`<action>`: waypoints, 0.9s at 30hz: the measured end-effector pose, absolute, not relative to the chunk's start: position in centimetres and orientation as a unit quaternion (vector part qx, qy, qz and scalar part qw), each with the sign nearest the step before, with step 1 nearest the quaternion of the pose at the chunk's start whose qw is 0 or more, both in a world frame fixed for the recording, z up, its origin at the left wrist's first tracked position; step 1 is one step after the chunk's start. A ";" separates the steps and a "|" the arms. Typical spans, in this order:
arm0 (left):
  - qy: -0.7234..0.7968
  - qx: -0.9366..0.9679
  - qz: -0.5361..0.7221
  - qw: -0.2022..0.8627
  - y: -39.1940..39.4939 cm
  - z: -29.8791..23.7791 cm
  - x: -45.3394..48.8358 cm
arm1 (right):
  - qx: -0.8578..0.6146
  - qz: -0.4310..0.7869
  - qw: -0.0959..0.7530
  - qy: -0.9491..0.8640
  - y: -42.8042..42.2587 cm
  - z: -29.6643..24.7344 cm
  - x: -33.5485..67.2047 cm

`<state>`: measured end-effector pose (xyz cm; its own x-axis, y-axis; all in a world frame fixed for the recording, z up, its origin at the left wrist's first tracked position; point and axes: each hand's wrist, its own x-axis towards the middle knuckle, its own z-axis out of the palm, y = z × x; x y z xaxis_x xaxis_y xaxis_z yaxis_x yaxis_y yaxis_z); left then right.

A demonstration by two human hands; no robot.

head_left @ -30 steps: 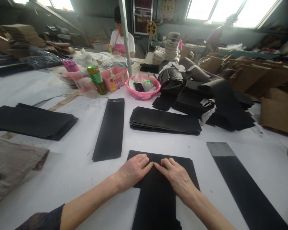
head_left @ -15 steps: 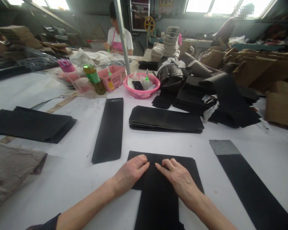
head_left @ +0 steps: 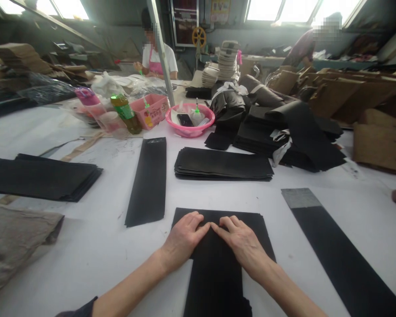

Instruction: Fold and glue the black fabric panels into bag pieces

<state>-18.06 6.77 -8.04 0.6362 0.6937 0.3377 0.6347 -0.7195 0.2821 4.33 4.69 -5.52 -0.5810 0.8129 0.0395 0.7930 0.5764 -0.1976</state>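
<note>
Both hands work at the top end of a black strip (head_left: 214, 281), which lies lengthwise over a wider black sheet (head_left: 262, 231) on the white table. My left hand (head_left: 185, 233) rests on the left side with its fingers curled and thumb stretched inward, closed on the strip's end. Opposite it, my right hand (head_left: 246, 237) is curled the same way, its thumb meeting the left one at the middle. The fingertips press at the strip's upper edge; exactly what lies between them is hidden.
Black strips lie singly or stacked around: an upright one (head_left: 147, 185), a stack (head_left: 224, 164), a left stack (head_left: 42, 178) and a grey-ended strip (head_left: 336, 246). Behind are a pink basin (head_left: 189, 131), a bottle (head_left: 127, 114) and a pink basket (head_left: 155, 112). Two people are farther back.
My thumbs have come together at the strip's upper edge, where a small gap was before. The view has shifted slightly, and more of a brown shape shows at the right edge.
</note>
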 end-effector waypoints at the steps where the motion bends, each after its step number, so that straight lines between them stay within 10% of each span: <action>1: 0.361 0.908 0.208 0.046 6.6 -8.2 -17.8 | -0.451 0.075 0.065 -0.887 4.6 -5.5 4.5; 22: 0.360 0.916 0.177 0.013 6.1 -9.1 -17.8 | -0.605 0.195 0.272 -0.722 1.6 -5.8 8.5; 27: 0.370 0.907 0.197 0.045 6.1 -9.3 -17.8 | -0.631 0.184 0.179 -0.732 3.9 -4.5 4.2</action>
